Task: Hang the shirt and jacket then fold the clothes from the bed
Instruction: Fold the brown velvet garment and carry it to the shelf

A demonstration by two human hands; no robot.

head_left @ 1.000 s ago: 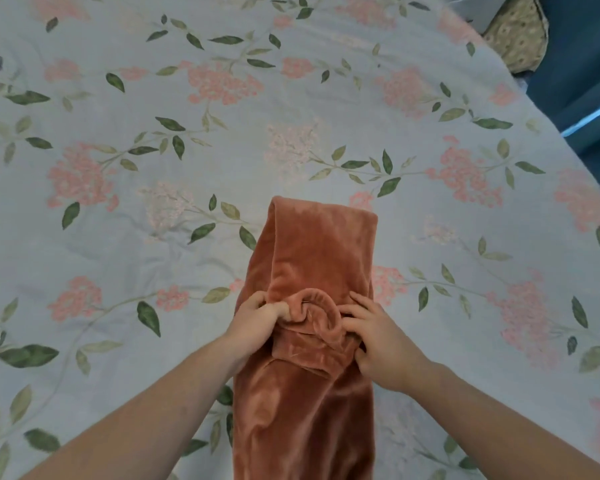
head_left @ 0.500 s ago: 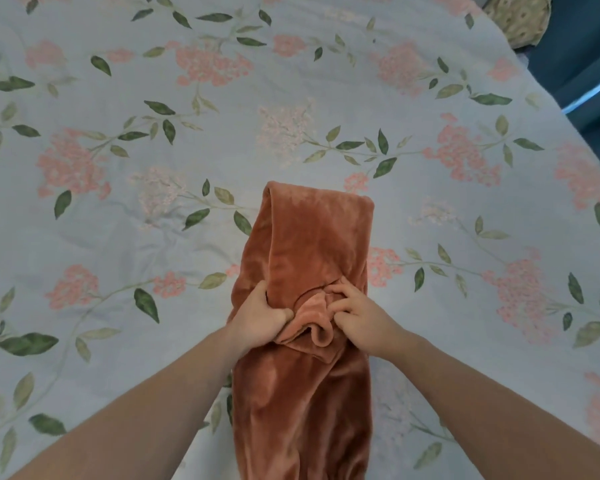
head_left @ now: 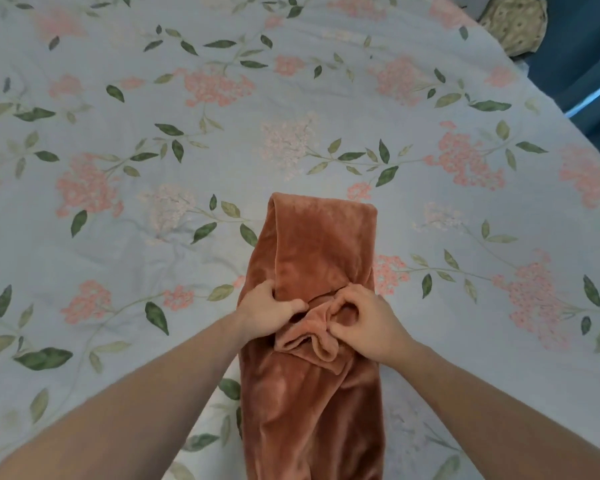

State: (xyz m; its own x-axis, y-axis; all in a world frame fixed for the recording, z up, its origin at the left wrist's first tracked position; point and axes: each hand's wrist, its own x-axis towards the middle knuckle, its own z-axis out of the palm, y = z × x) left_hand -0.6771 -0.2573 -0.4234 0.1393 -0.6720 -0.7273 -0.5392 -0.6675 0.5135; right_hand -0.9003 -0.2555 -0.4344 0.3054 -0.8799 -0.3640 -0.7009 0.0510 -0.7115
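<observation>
On a floral bedspread (head_left: pixel 153 237), a person's left hand (head_left: pixel 267 315) grips the left side of a rust velvet garment (head_left: pixel 312 403), fingers curled into the cloth. The long folded garment lies at 6 o'clock. At its 3 o'clock edge, the right hand (head_left: pixel 368 327) pinches a bunched fold (head_left: pixel 309 336). A patterned cushion (head_left: pixel 513 22) sits at 1 o'clock.

2 bare forearms, left hand (head_left: pixel 269 315), right hand (head_left: pixel 368 327); sleeveless.

A floral bedspread (head_left: pixel 291 98) covers the bed; blue curtain (head_left: pixel 582 46) at right.
</observation>
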